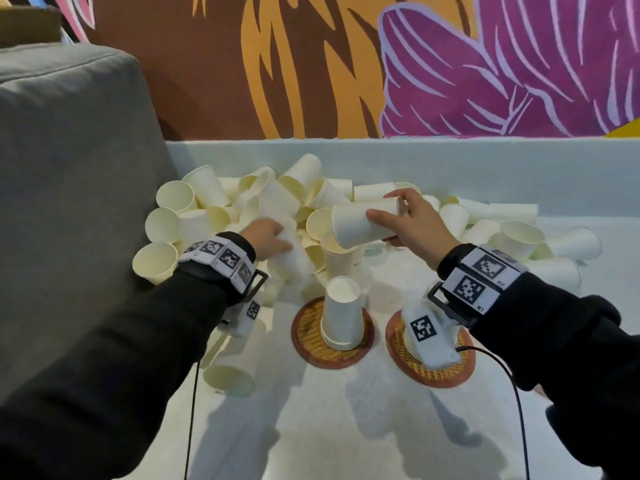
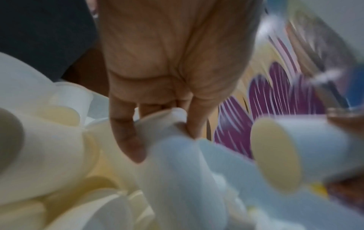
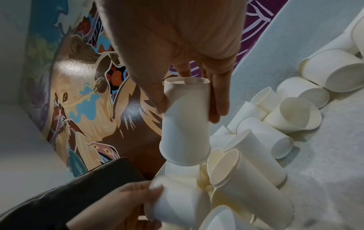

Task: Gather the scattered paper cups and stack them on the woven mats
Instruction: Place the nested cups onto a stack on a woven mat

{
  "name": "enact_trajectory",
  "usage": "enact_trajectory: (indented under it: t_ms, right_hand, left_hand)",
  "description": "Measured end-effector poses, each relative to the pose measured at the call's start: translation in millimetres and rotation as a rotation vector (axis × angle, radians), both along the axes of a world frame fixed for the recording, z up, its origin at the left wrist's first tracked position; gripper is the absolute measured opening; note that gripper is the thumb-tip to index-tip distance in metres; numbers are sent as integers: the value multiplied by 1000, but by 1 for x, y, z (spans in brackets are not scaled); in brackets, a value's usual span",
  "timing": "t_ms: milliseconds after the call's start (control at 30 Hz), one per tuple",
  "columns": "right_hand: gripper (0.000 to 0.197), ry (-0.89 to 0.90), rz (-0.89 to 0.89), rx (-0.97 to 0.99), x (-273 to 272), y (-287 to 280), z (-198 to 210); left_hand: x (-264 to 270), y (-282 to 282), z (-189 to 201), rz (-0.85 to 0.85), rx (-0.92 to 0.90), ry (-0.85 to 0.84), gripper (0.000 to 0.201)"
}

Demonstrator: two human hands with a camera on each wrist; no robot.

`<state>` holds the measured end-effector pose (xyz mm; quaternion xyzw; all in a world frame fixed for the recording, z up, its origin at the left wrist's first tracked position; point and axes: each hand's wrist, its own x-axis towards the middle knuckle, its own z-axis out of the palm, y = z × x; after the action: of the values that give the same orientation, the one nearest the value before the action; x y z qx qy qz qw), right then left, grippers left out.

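Note:
My right hand (image 1: 385,219) holds a white paper cup (image 1: 363,224) on its side above the pile, thumb on one side and fingers on the other near its base; the right wrist view shows the same hand (image 3: 189,101) and cup (image 3: 185,124). My left hand (image 1: 277,239) grips another cup (image 1: 294,261) at the pile's left side, blurred here and in the left wrist view (image 2: 177,155). Two round woven mats lie in front. The left mat (image 1: 304,336) bears an upside-down cup stack (image 1: 343,313). On the right mat (image 1: 446,375), a stack (image 1: 409,344) is mostly hidden by my wrist camera.
Several loose cups (image 1: 242,202) are heaped along the back of the white surface, with more to the right (image 1: 519,237). One cup (image 1: 230,372) lies near my left forearm. A grey cushion (image 1: 69,168) rises at the left, and a painted wall stands behind.

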<state>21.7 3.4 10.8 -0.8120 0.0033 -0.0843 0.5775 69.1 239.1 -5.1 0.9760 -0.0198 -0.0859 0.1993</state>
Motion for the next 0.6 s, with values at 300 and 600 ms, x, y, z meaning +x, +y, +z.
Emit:
enact_trajectory:
  t_ms: [300, 600]
  right_hand:
    - [51, -50, 178, 16, -11, 48, 5]
    - [60, -52, 162, -324, -24, 56, 18]
  left_hand:
    - [-25, -12, 44, 62, -1078, 399, 46]
    - [-40, -5, 24, -9, -973, 468, 50]
